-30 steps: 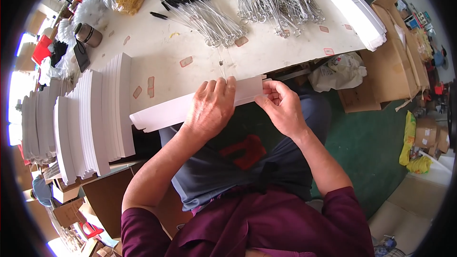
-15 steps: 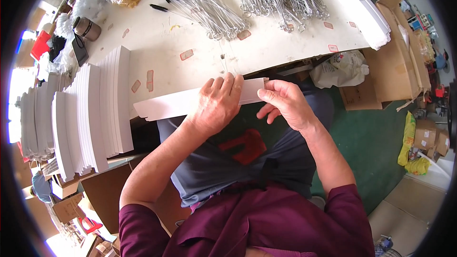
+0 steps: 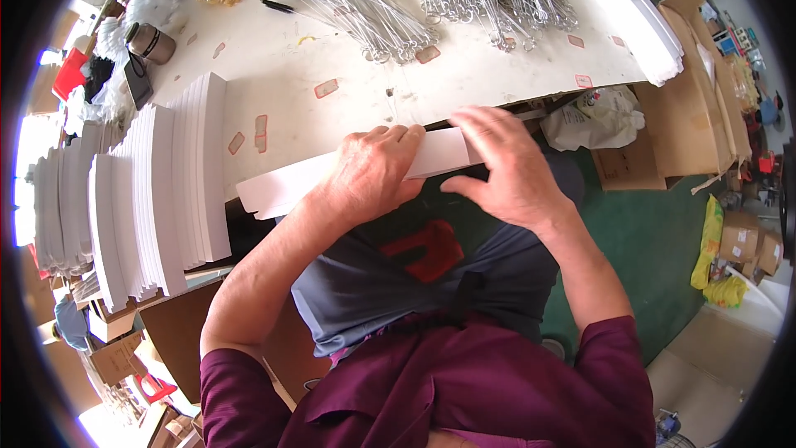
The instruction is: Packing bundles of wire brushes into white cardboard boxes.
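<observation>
A long, narrow white cardboard box [image 3: 286,186] lies across the near edge of the table, its left end flap sticking out. My left hand [image 3: 371,172] is closed around its middle, fingers over the far side and thumb on the near side. At the box's right end, my right hand [image 3: 521,172] is open, thumb and fingers apart around that end. Whether its fingers touch the box is hard to make out. Beyond, on the table, lie a bundle of thin wire brushes with black bristles [image 3: 352,8] and a larger heap of looped wire brushes [image 3: 489,0].
Stacks of similar white boxes [image 3: 199,174] stand at the left, with more at the table's far right [image 3: 634,25]. A flask [image 3: 151,43] and a dark phone [image 3: 138,81] are at the back left. An open brown carton [image 3: 680,99] and a white sack [image 3: 595,120] sit right.
My right hand has let go of the box's right end and opened, its fingers moving up and away. My left hand keeps its hold, and the box has shifted and turned slightly.
</observation>
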A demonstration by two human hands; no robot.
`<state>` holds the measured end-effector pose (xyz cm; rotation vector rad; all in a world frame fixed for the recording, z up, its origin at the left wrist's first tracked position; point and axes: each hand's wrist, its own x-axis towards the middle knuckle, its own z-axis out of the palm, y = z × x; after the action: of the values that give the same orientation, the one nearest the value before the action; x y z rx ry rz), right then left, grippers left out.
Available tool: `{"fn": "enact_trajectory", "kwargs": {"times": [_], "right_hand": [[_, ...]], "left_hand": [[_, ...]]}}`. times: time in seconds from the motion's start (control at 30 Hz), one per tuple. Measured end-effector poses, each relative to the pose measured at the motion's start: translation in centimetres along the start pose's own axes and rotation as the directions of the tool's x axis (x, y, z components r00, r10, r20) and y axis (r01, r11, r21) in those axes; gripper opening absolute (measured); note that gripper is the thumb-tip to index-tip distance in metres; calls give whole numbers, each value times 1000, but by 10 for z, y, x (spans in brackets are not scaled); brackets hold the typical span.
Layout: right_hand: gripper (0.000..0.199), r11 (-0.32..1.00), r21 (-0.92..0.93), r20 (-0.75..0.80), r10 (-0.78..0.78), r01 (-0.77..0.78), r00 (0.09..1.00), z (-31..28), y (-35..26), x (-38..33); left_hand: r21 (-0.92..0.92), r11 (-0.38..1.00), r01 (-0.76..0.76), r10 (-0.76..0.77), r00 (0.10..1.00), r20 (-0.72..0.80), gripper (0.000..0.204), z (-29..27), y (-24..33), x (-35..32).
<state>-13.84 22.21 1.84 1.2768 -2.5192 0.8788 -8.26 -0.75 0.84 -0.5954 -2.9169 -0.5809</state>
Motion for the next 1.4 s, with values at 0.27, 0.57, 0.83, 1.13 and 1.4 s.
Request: {"fn": "enact_trajectory", "kwargs": {"times": [0.27, 0.57, 0.83, 1.13, 1.4], "right_hand": [[62, 991, 32, 207, -131, 127, 969, 8, 11, 4], [60, 986, -75, 204, -131, 149, 970, 12, 3, 11], [59, 985, -61, 212, -148, 164, 966, 10, 12, 11], [56, 980, -41, 257, -178, 194, 950, 18, 12, 25], [51, 965, -44, 154, -248, 258, 956, 21, 25, 45]], "left_hand": [[-72, 997, 0, 1, 1000, 26, 58, -1, 4, -1], [-52, 997, 54, -50, 996, 70, 57, -14, -8, -14], [27, 997, 68, -68, 997, -21, 63, -26, -13, -24], [-38, 995, 94, -91, 994, 67, 63, -26, -17, -22], [22, 991, 135, -135, 991, -16, 58, -35, -31, -22]]}}
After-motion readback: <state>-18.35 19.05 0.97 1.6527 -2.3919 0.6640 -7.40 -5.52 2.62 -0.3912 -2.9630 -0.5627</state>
